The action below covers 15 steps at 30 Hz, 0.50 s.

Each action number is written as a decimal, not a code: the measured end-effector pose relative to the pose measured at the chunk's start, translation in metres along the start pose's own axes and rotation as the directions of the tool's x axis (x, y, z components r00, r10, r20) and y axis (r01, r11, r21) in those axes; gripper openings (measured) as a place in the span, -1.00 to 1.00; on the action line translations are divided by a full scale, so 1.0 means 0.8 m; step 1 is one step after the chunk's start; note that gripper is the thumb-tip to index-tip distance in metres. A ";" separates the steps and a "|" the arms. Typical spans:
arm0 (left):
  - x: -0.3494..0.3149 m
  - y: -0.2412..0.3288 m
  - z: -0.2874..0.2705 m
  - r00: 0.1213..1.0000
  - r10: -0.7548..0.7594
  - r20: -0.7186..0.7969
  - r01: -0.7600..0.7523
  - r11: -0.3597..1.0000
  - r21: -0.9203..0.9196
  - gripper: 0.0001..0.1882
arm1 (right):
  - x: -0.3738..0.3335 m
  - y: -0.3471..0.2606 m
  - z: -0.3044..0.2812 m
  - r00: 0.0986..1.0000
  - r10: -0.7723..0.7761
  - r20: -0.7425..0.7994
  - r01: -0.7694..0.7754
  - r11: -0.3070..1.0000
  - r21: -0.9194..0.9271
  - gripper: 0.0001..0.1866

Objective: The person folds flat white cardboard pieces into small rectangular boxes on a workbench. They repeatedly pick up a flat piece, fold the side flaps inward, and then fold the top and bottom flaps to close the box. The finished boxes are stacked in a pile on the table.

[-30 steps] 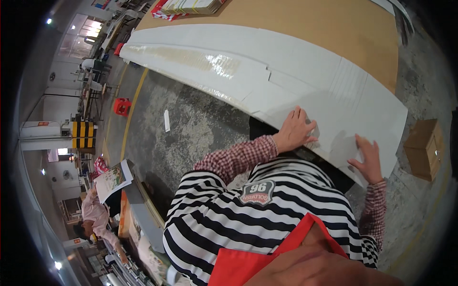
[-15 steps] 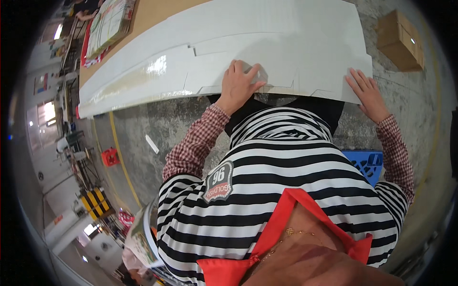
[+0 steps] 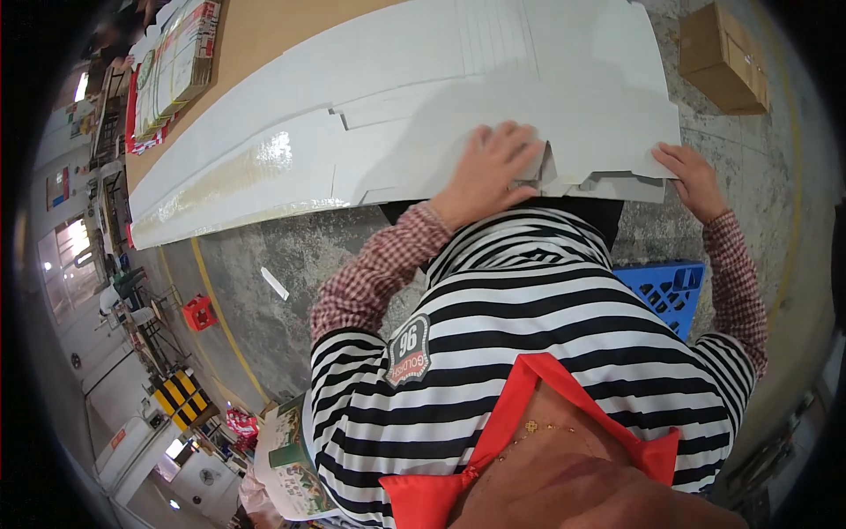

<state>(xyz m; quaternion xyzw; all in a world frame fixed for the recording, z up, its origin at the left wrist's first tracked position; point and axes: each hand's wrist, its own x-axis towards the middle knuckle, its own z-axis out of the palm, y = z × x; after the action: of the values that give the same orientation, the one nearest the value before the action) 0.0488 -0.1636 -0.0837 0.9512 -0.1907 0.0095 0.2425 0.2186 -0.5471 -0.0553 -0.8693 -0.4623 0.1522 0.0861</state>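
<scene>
A large white cardboard sheet (image 3: 397, 123) with cut lines and a stepped notch lies in front of my body, glossy toward its left end. My left hand (image 3: 493, 170) rests flat on it by the near edge, its fingers stretched out beside a raised slit. At the near right corner, my right hand (image 3: 694, 179) pinches the sheet's edge between thumb and fingers. Between the two hands, a cut flap (image 3: 624, 187) along the near edge has parted from the rest of the sheet, leaving a dark gap.
Brown board (image 3: 273, 33) lies beneath the sheet. Stacked printed cartons (image 3: 181, 66) stand at the far left. On the floor are a brown box (image 3: 724, 60) at right, a blue plastic crate (image 3: 668, 298) near my right arm, and a red crate (image 3: 199, 313) at left.
My left hand has slid right along the near edge. My right hand has closed on the sheet's corner, and the slit and flap between the hands have opened up.
</scene>
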 end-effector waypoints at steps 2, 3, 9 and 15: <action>0.028 0.004 0.003 1.000 0.012 -0.019 -0.012 1.000 -0.018 -0.29 | 0.008 0.015 -0.010 0.987 0.005 -0.159 -0.001 1.000 0.023 -0.46; 0.043 0.002 0.005 0.999 0.018 -0.041 -0.019 1.000 -0.019 -0.31 | 0.010 0.017 -0.014 0.972 0.014 -0.234 -0.005 0.999 0.038 -0.49; 0.106 -0.004 0.030 0.988 0.035 -0.148 -0.056 0.988 -0.145 -0.50 | 0.005 0.050 -0.026 0.968 0.142 -0.205 -0.121 0.986 0.114 -0.68; 0.127 0.003 0.041 0.970 -0.186 -0.157 0.101 0.894 -0.436 -0.78 | 0.023 0.089 -0.027 0.934 0.353 -0.065 -0.324 0.907 0.268 -0.73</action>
<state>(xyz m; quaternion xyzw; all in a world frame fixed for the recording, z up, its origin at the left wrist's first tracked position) 0.1398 -0.2170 -0.1007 0.8814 -0.0928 0.0425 0.4613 0.2911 -0.5720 -0.0596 -0.9253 -0.2757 0.1736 0.1942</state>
